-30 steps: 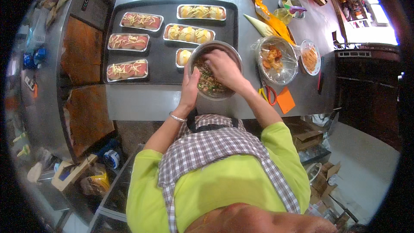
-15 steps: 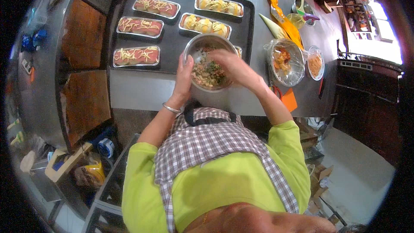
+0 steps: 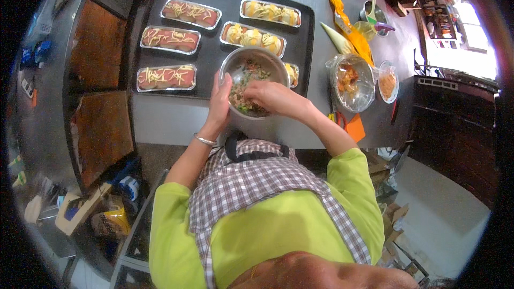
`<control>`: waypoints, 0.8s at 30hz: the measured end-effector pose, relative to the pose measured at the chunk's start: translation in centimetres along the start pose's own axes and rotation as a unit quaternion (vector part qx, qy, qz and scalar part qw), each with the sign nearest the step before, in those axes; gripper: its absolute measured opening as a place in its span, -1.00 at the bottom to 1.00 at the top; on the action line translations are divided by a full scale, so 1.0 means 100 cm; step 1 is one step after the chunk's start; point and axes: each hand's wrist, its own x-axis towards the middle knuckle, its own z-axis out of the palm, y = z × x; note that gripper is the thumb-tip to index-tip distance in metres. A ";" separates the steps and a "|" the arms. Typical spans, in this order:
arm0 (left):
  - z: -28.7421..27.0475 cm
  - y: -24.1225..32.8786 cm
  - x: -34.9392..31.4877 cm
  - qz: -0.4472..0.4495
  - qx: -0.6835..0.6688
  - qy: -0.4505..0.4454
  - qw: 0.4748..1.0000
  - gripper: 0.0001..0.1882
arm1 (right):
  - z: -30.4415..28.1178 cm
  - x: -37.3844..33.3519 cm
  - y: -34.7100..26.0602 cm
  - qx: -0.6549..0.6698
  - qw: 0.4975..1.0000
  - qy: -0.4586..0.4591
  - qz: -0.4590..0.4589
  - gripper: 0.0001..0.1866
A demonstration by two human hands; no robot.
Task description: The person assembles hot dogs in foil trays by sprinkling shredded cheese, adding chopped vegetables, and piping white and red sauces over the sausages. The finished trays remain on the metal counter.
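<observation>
A round metal bowl (image 3: 276,64) is tilted toward me over the near edge of the dark baking tray (image 3: 230,13). My left hand (image 3: 218,104) grips its left side, thumb on the rim. Inside lies a chopped mixture (image 3: 251,72) with green and pinkish bits. My right hand (image 3: 274,98) reaches in from the right, its fingers bunched down in the mixture, and the fingertips are hidden. Foil tins stand on the tray: a left column with reddish tops and pale shreds (image 3: 166,77), and a right column with pale, yellow-striped tops (image 3: 252,36). The bowl partly covers the nearest right tin (image 3: 292,74).
To the right are a plastic-lined bowl (image 3: 361,99) with orange food, a small dish (image 3: 387,83) of shreds, an orange scraper (image 3: 355,127) and a piping bag (image 3: 338,37). A yellow bag (image 3: 350,27) and a metal pot (image 3: 369,9) lie farther back.
My right hand, blurred above the bowl before, has dropped lower and left into the mixture. The bowl has shifted slightly toward me, still in my left hand.
</observation>
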 end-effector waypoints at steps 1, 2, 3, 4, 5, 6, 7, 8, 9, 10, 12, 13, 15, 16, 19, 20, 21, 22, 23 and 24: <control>-0.001 0.001 0.002 -0.008 -0.015 0.003 1.000 -0.60 | -0.003 0.000 0.001 -0.010 1.000 0.020 -0.012 -0.71; -0.002 0.003 0.004 -0.016 -0.030 0.007 0.999 -0.62 | -0.004 0.000 0.003 -0.020 0.999 0.040 -0.025 -0.73; -0.001 0.006 0.008 -0.023 -0.022 0.006 0.999 -0.64 | -0.004 0.000 0.005 -0.029 0.997 0.060 -0.038 -0.75; 0.000 0.007 0.011 -0.016 -0.020 0.004 1.000 -0.64 | -0.004 0.002 0.007 -0.038 0.995 0.079 -0.052 -0.77; 0.001 0.007 0.015 -0.009 -0.018 0.003 1.000 -0.64 | -0.006 0.006 0.009 -0.024 0.996 0.069 -0.040 -0.78; 0.001 0.007 0.019 -0.002 -0.016 0.002 1.000 -0.64 | -0.009 0.009 0.013 -0.017 0.997 0.072 -0.027 -0.79; 0.000 0.007 0.023 0.010 0.001 0.008 1.000 -0.63 | -0.012 0.013 0.016 -0.008 0.997 0.075 -0.016 -0.79; 0.000 0.008 0.026 0.011 -0.001 0.011 1.000 -0.61 | -0.015 0.018 0.019 0.001 0.997 0.077 -0.005 -0.80; 0.002 0.009 0.031 0.013 -0.004 0.014 1.000 -0.60 | -0.021 0.023 0.026 0.058 0.993 0.098 -0.022 -0.81; 0.003 0.011 0.036 0.012 -0.008 0.014 1.000 -0.58 | -0.029 0.028 0.032 0.077 0.990 0.116 -0.021 -0.81; -0.002 0.008 0.047 0.012 -0.010 0.042 0.999 -0.52 | -0.045 0.039 0.051 0.143 0.981 0.129 -0.014 -0.79; -0.002 0.008 0.049 0.007 -0.024 0.068 0.997 -0.55 | -0.057 0.045 0.059 0.145 0.976 0.161 -0.010 -0.82; -0.009 0.008 0.051 0.007 -0.035 0.096 0.995 -0.54 | -0.081 0.062 0.080 0.190 0.956 0.215 0.066 -0.85; -0.009 0.013 0.049 0.004 -0.052 0.095 0.994 -0.52 | -0.086 0.071 0.101 0.178 0.944 0.265 0.081 -0.85; -0.036 0.005 0.044 0.007 -0.037 0.114 0.993 -0.45 | -0.108 0.104 0.124 0.062 0.942 0.312 0.107 -0.88; -0.036 0.008 0.041 0.002 -0.041 0.124 0.991 -0.44 | -0.108 0.113 0.139 0.038 0.945 0.312 0.094 -0.88; -0.034 0.013 0.039 -0.004 -0.044 0.133 0.990 -0.43 | -0.104 0.122 0.158 0.014 0.946 0.313 0.081 -0.89; -0.033 0.020 0.034 -0.009 -0.046 0.146 0.988 -0.43 | -0.099 0.131 0.168 -0.007 0.948 0.312 0.067 -0.89; -0.031 0.025 0.030 -0.024 -0.044 0.179 0.983 -0.42 | -0.094 0.136 0.178 0.000 0.944 0.327 0.040 -0.91; -0.031 0.028 0.030 -0.023 -0.043 0.184 0.982 -0.42 | -0.093 0.137 0.190 -0.016 0.945 0.323 0.050 -0.91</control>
